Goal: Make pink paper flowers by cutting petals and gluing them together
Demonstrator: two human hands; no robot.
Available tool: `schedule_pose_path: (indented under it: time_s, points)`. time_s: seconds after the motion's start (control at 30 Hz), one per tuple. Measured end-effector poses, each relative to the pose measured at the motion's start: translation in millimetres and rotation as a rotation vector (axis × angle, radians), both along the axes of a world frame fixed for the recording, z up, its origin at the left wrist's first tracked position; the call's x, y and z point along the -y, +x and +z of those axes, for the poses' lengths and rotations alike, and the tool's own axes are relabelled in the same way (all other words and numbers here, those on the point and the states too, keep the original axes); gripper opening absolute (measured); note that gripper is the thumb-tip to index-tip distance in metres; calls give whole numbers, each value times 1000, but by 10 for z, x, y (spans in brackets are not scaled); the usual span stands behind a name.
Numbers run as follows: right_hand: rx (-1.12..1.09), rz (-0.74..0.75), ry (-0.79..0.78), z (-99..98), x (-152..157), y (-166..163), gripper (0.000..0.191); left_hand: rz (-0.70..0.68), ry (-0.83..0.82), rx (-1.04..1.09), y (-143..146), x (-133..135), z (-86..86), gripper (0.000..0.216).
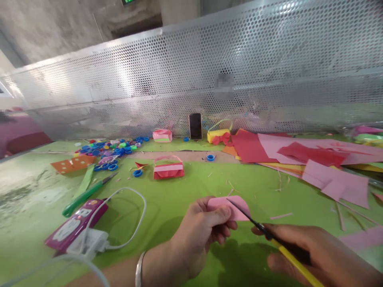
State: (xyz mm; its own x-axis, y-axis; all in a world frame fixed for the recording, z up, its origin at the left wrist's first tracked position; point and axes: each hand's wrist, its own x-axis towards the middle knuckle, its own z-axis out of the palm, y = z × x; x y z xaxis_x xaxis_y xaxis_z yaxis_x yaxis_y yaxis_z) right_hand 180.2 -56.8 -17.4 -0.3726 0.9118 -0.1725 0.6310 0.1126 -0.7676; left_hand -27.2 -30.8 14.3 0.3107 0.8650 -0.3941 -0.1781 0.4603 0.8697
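My left hand [200, 233] pinches a small folded piece of pink paper [230, 206] between thumb and fingers, low in the middle of the view. My right hand [317, 251] grips yellow-handled scissors [269, 237], whose dark blades reach up and left across the pink paper. Both hands hover just above the green table [167, 207].
A purple power bank with a white cable [74, 227] lies at the left, next to green-handled scissors [86, 193]. Blue bottle caps [110, 149], paper baskets [168, 167], a phone [195, 126] and red and pink sheets [299, 153] sit before the perforated metal screen [209, 79].
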Motion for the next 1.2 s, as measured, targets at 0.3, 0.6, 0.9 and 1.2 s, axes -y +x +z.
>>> schedule_pose_path:
  time_s: [0.3, 0.6, 0.9, 1.2]
  points:
    - [-26, -35, 91, -21, 6, 20, 21, -7, -5, -14, 2, -1, 34, 21]
    - [106, 61, 42, 19, 18, 4, 29, 24, -32, 29, -1, -11, -46, 23]
    - [203, 106, 58, 1, -40, 53, 29, -28, 6, 1, 5, 10, 2, 29]
    - [100, 71, 130, 66, 1, 3, 15, 8, -8, 34, 4, 2, -37, 27]
